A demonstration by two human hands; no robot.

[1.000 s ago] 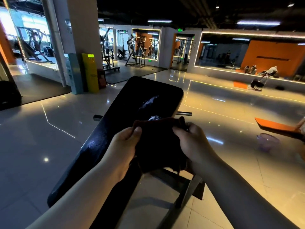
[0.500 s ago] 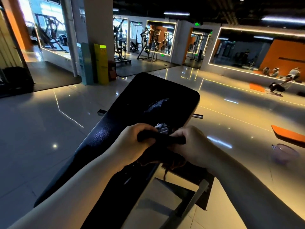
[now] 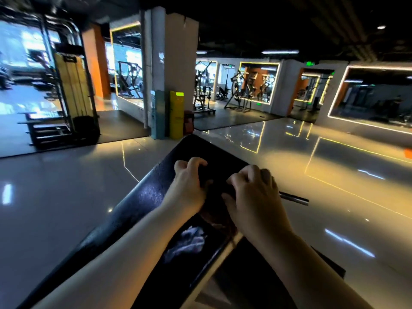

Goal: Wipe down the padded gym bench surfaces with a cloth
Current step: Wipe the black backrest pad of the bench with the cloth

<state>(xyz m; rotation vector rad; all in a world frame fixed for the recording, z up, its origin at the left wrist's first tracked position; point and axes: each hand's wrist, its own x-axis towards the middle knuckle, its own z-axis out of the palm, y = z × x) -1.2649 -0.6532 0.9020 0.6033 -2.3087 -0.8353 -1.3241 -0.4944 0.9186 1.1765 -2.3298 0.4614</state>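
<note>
Wiping far end of the bench pad (image 3: 142, 199), likely early.
My left hand (image 3: 189, 182) and right hand (image 3: 253, 194) curl around the cloth (image 3: 213, 197); nearer padding seems undone.

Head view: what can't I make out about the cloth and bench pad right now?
Head view only:
cloth: mostly covered by the left hand and right hand gripping it; dark on dark, so its outline is lost.
bench pad: near end cut off by the bottom edge, partly hidden by both forearms.
pale patch on the pad: wet streak or reflection, cannot tell.
bench frame: in shadow under the pad, blurred.
</note>
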